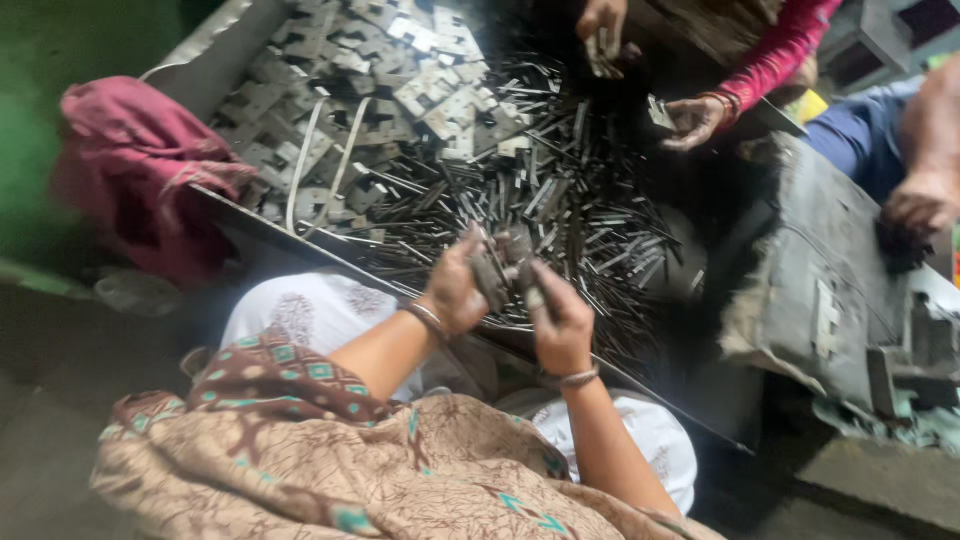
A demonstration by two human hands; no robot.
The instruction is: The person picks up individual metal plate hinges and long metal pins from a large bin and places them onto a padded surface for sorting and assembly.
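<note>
Low on a grimy floor, we sat before a metal tray (pixel 300 235) heaped with thin metal strips (pixel 560 210) and flat stamped plates (pixel 400 80). Our left hand (pixel 455 290) and right hand (pixel 560 320) met above it, fingers (pixel 478 255) pinching a small stack of grey pieces (pixel 505 262), held close for sorting; they looked dull, blurred.

Left hand (pixel 455 290) and right hand (pixel 560 325) raised together, fingers (pixel 535 278) curled inward.
</note>
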